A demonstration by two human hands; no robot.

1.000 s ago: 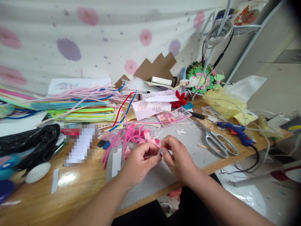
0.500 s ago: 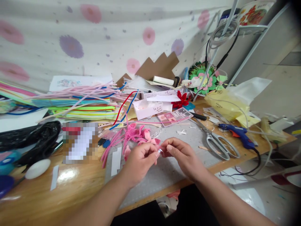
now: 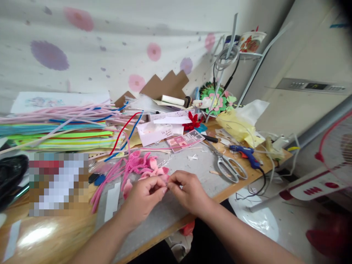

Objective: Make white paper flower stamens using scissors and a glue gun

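Note:
Above the grey cutting mat (image 3: 203, 168), my left hand (image 3: 147, 198) and my right hand (image 3: 189, 192) meet at the fingertips. Both are closed in a pinch. Whatever lies between their fingers is too small and covered to make out. Just behind my left hand is a heap of pink fuzzy pipe cleaners (image 3: 137, 161), some bent into loops. Pale pink petal-like pieces (image 3: 155, 170) lie at its near side, partly covered by my fingers.
Right of my hands lie grey-handled scissors (image 3: 231, 170) and a blue glue gun (image 3: 246, 154) with its cord. Bundles of coloured pipe cleaners (image 3: 60, 137) fill the back left. A white paper box (image 3: 154, 134) and a red flower (image 3: 192, 121) stand behind the mat.
My view has turned to the right, so the table appears shifted left. My fingertips have come together, and a small white piece that showed between them is now hidden.

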